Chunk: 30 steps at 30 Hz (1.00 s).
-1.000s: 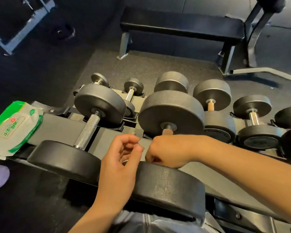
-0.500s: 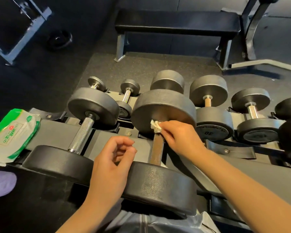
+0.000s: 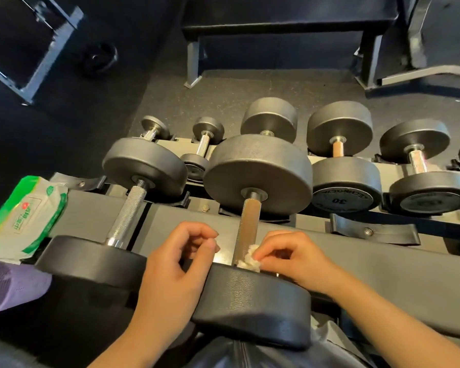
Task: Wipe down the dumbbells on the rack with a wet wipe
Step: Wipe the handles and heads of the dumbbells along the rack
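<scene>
A large dark dumbbell lies on the upper tier of the rack, its rusty handle pointing toward me. My right hand pinches a crumpled white wet wipe against the near end of that handle, beside the near head. My left hand hovers just left of the handle with fingers loosely curled and holds nothing. A second dumbbell with a silver knurled handle lies to the left.
A green and white wet wipe pack rests on the rack's left end. Several smaller dumbbells fill the lower tier beyond. A flat bench and a metal frame stand on the dark floor behind.
My right hand slid the wipe along the handle from the far head back to the near head. My left hand stayed beside the handle.
</scene>
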Tool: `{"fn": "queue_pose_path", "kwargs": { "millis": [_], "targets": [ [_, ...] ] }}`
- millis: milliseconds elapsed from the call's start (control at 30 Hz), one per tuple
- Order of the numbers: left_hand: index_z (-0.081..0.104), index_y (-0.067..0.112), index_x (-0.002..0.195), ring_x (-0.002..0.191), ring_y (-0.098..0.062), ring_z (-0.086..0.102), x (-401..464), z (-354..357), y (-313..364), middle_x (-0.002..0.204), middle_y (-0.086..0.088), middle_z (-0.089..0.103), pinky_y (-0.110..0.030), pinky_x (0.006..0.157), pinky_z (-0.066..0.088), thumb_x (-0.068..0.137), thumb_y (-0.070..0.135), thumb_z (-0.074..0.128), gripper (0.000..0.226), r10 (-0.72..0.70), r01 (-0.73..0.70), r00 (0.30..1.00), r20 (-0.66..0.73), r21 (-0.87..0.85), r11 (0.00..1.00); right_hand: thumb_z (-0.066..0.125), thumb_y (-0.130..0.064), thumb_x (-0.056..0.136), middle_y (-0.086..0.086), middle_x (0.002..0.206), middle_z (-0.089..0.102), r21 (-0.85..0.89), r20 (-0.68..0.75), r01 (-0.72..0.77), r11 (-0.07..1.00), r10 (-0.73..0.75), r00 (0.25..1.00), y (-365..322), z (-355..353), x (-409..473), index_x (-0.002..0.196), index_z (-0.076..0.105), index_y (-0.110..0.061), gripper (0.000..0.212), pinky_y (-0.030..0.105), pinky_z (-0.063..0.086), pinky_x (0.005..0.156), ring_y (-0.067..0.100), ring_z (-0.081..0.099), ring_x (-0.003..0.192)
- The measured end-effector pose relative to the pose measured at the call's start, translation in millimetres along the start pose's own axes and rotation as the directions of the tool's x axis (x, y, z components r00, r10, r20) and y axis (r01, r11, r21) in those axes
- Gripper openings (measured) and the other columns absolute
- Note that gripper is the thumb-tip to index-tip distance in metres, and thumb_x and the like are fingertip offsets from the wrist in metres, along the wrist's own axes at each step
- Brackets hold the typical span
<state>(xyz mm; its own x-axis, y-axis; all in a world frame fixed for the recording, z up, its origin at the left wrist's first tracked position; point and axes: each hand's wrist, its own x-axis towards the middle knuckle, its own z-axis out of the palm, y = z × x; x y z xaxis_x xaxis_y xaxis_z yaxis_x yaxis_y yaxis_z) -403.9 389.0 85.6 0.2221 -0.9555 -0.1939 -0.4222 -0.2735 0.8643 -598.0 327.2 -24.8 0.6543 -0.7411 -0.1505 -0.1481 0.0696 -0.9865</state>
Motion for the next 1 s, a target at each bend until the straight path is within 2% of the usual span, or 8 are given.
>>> {"fn": "queue_pose_path", "kwargs": {
  "millis": [167,333,433,500,567,667,833,1000],
  "targets": [
    [0.065,0.031,0.086,0.084,-0.006,0.064,1,0,0,0.081,0.014,0.067,-0.009,0.073,0.046,0.086,0.032,0.063,0.003,-0.003,0.003,1.0,0.021,0.009,1.0,0.064,-0.025,0.084,-0.014,0.09,0.067,-0.176,-0.35,0.055,0.983,-0.114,0.93,5,4,6,0.09,0.069,-0.036,0.014,0.019,0.051,0.078,0.007,0.063,0.088],
    [0.064,0.026,0.09,0.083,-0.005,0.065,1,3,2,0.08,0.014,0.067,-0.008,0.073,0.045,0.081,0.041,0.056,0.019,0.041,-0.042,0.999,0.024,0.003,0.999,0.064,-0.005,0.088,-0.006,0.083,0.07,0.135,-0.633,-0.049,0.99,0.124,0.764,8,7,36,0.086,0.069,-0.03,0.025,0.026,0.055,0.063,0.01,0.065,0.074],
    [0.063,0.028,0.091,0.082,-0.006,0.064,1,3,-1,0.08,0.014,0.067,-0.008,0.073,0.044,0.084,0.03,0.055,0.011,0.047,-0.047,0.999,0.008,-0.003,0.999,0.064,-0.002,0.087,-0.006,0.068,0.067,0.261,-0.425,-0.191,0.946,0.29,0.857,9,18,29,0.08,0.065,-0.024,0.023,0.016,0.047,0.05,0.002,0.06,0.057],
    [0.062,0.03,0.091,0.08,-0.006,0.064,1,4,-1,0.078,0.014,0.067,-0.008,0.072,0.044,0.085,0.027,0.052,0.011,0.057,-0.057,0.998,-0.005,-0.009,0.998,0.064,0.002,0.086,-0.012,0.076,0.068,0.226,-0.054,-0.316,0.922,0.336,0.94,10,27,24,0.086,0.065,-0.025,0.027,0.017,0.053,0.066,-0.001,0.064,0.068],
    [0.062,0.03,0.09,0.078,-0.006,0.064,1,5,-2,0.077,0.015,0.067,-0.01,0.071,0.045,0.085,0.027,0.052,0.011,0.064,-0.064,0.998,-0.017,-0.019,0.998,0.063,0.003,0.086,-0.003,0.09,0.07,0.158,0.083,-0.348,0.924,0.339,0.937,10,27,23,0.095,0.066,-0.019,0.024,0.024,0.053,0.082,0.005,0.067,0.082],
    [0.063,0.027,0.09,0.077,-0.007,0.064,1,4,-5,0.077,0.013,0.067,-0.013,0.072,0.047,0.088,0.026,0.054,0.009,0.072,-0.072,0.997,-0.024,-0.022,0.997,0.06,0.001,0.089,0.008,0.094,0.072,0.15,0.089,-0.406,0.902,0.396,0.914,7,20,16,0.095,0.069,-0.013,0.017,0.027,0.054,0.078,0.013,0.067,0.084],
    [0.063,0.022,0.089,0.075,-0.008,0.062,-2,0,-5,0.078,0.008,0.067,-0.01,0.07,0.045,0.093,0.01,0.056,0.014,0.075,-0.076,0.996,-0.038,-0.035,0.996,0.059,-0.001,0.088,0.007,0.079,0.069,0.385,0.159,-0.518,0.764,0.498,0.852,-1,13,-7,0.089,0.071,-0.002,0.012,0.024,0.051,0.061,0.013,0.064,0.066],
    [0.063,0.022,0.088,0.075,-0.004,0.062,-4,-1,-3,0.076,0.01,0.067,-0.009,0.068,0.045,0.092,0.012,0.057,0.013,0.063,-0.063,0.998,-0.008,-0.05,0.997,0.06,-0.005,0.089,0.0,0.065,0.061,0.377,-0.178,-0.344,0.86,0.431,0.885,-21,10,0,0.081,0.063,-0.013,0.013,0.017,0.041,0.051,0.007,0.053,0.053]
  ]
}}
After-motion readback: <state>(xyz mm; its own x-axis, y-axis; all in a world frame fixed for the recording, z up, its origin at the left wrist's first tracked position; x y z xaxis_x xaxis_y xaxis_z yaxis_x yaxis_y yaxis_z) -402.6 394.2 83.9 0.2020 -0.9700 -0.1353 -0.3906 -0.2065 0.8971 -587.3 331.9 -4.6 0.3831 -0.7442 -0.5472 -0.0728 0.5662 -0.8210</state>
